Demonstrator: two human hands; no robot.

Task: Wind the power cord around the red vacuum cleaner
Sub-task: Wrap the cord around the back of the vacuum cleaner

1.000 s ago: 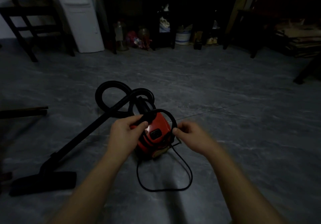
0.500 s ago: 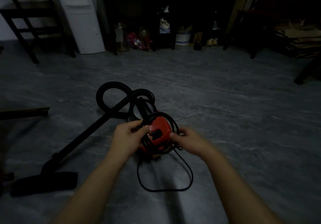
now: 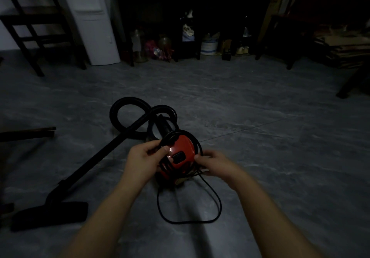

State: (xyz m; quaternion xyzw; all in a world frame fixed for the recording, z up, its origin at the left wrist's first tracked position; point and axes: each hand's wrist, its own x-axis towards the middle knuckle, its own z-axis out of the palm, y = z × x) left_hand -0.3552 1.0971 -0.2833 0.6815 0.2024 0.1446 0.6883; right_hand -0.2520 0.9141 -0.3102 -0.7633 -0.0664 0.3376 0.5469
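Dark chair [image 3: 38, 15], white cabinet [image 3: 94, 27], jars [image 3: 138, 46].

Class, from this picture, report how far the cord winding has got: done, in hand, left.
Done: several turns of the power cord circle the red vacuum cleaner. In hand: the left hand grips the turns on one side; the right hand pinches the cord on the other. Left: a slack loop lies on the floor, not yet wound.

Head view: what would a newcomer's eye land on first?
The red vacuum cleaner on the floor at centre is the only bright colour in the dim room. The left hand and right hand grip the black power cord coiled over it. A loose cord loop lies nearer the camera, and the hose and floor nozzle trail left.
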